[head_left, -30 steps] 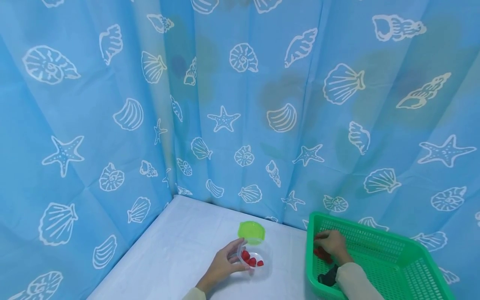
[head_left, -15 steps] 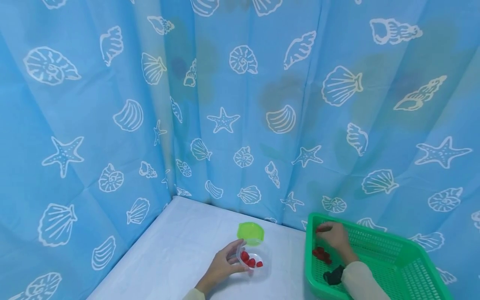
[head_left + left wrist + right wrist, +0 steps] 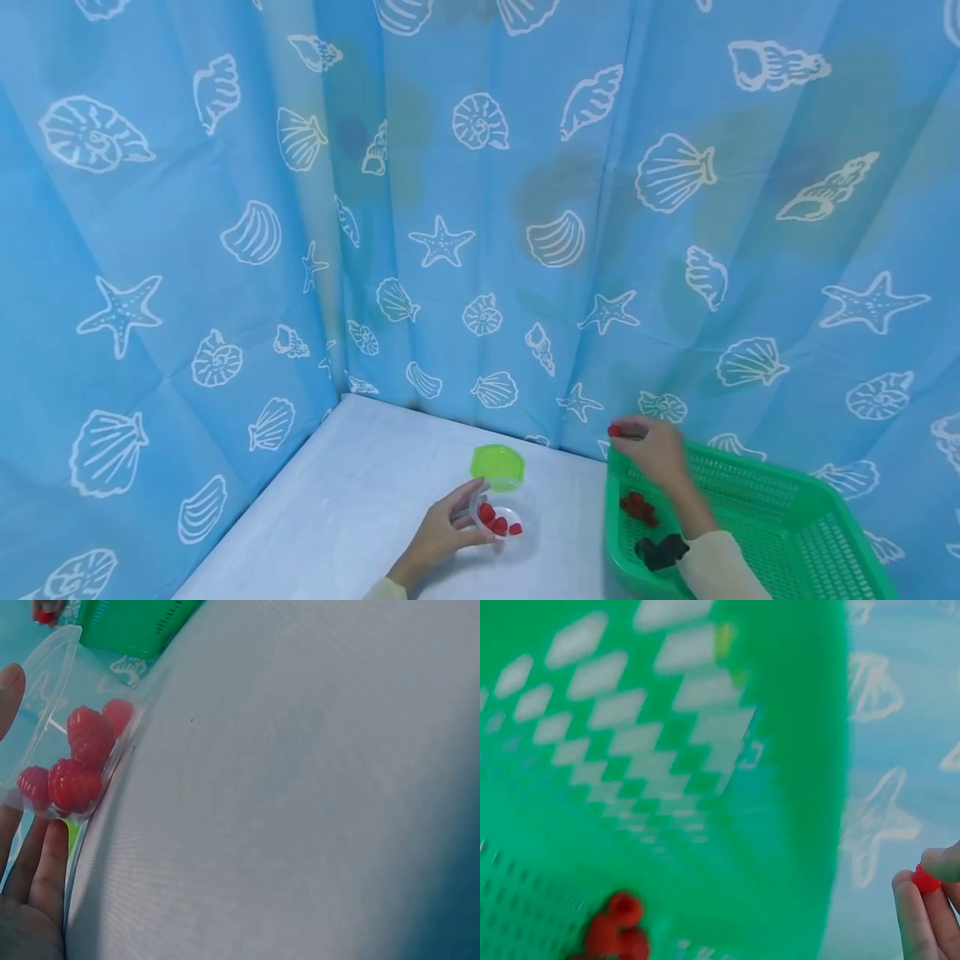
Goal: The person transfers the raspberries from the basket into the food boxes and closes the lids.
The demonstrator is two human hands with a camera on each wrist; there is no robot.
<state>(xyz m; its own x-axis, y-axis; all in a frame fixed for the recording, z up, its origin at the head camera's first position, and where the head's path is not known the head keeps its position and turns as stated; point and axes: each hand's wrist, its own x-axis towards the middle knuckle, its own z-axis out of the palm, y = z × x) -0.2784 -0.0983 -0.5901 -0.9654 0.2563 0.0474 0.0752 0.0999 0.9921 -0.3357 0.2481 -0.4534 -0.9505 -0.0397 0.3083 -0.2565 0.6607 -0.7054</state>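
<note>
A clear plastic tub (image 3: 527, 537) stands on the white table, and my left hand (image 3: 442, 533) grips its left side, thumb on one side and fingers on the other. Several red raspberries (image 3: 75, 785) lie inside the tub. My right hand (image 3: 654, 450) is above the left rim of the green basket, pinching one raspberry (image 3: 615, 431) between thumb and fingertips; the right wrist view has this hand (image 3: 934, 900) at its right edge. More raspberries (image 3: 638, 508) lie together in the basket, with a dark, lumpy cluster (image 3: 662, 552) near them.
The green basket (image 3: 806, 469) with slotted walls stands at the right of the table (image 3: 315, 508). Behind the tub lies a bright green lid (image 3: 497, 463). A blue curtain (image 3: 450, 333) with white shell prints borders the table at the back and left.
My right hand has risen from inside the basket to above its rim, with a raspberry pinched in its fingers. My left hand and the tub have stayed in place.
</note>
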